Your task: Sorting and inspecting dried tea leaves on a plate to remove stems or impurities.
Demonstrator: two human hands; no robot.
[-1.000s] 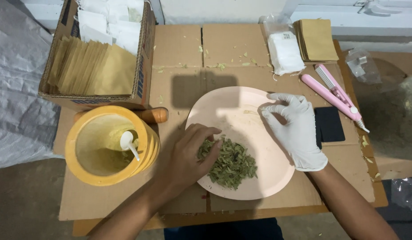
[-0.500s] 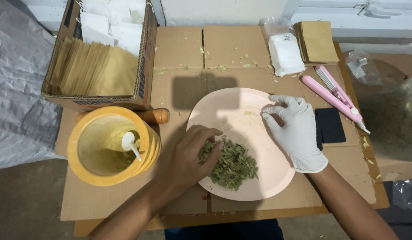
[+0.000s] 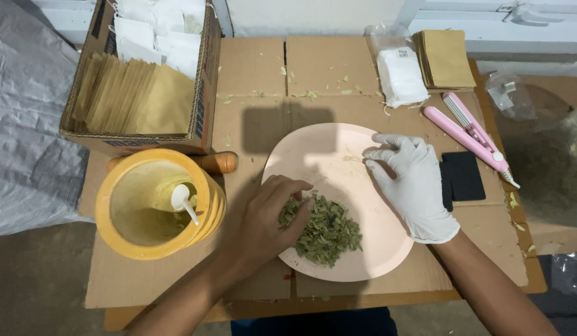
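Head view: bare left hand (image 3: 273, 214) curled over the near-left edge of a pile of dried green leaves (image 3: 326, 230), fingers (image 3: 301, 208) narrow, pinching into it. Pile sits on the near half of a pale pink plate (image 3: 326, 155) on the cardboard-covered counter (image 3: 257, 81). Gloved right hand (image 3: 413, 180) rests on the plate's right rim, fingertips pinched together; can't tell what's between them. Yellow tub (image 3: 155, 205) with white spoon (image 3: 184, 202) just left of the plate. Pink sealer (image 3: 469, 134) to the right.
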